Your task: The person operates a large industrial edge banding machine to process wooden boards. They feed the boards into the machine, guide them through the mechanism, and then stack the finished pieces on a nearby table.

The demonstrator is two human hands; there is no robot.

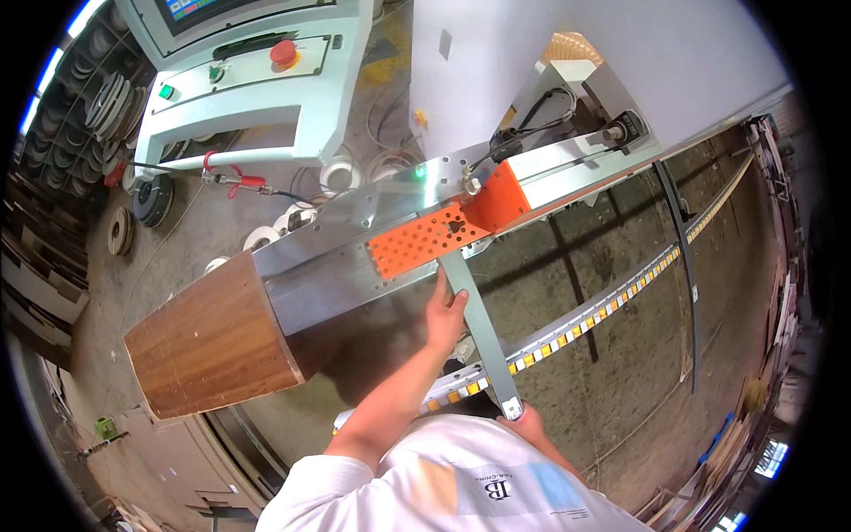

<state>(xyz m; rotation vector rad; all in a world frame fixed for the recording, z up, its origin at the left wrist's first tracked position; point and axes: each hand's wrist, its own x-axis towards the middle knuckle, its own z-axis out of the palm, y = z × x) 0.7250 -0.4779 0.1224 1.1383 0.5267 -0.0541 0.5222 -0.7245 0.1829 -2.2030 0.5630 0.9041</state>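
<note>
A long, narrow grey-green board (484, 332) reaches from my body to the machine, its far end at the lower edge of an orange perforated guard (421, 239). A small white label (512, 408) is on its near end. My left hand (446, 316) is against the board's left edge, index finger stretched forward and thumb apart from it, touching the edge. Down by my shirt, my right hand (530, 424) grips the board's near end; most of its fingers are hidden behind the board.
A curved rail with yellow and white blocks (581, 328) passes beyond the board. Left stands a wood-grain panel (217, 337) at the metal machine bed's end (310, 284). A control console (257, 80) with a red stop button (284, 53) rises at upper left. Coiled rolls (341, 175) lie on the floor.
</note>
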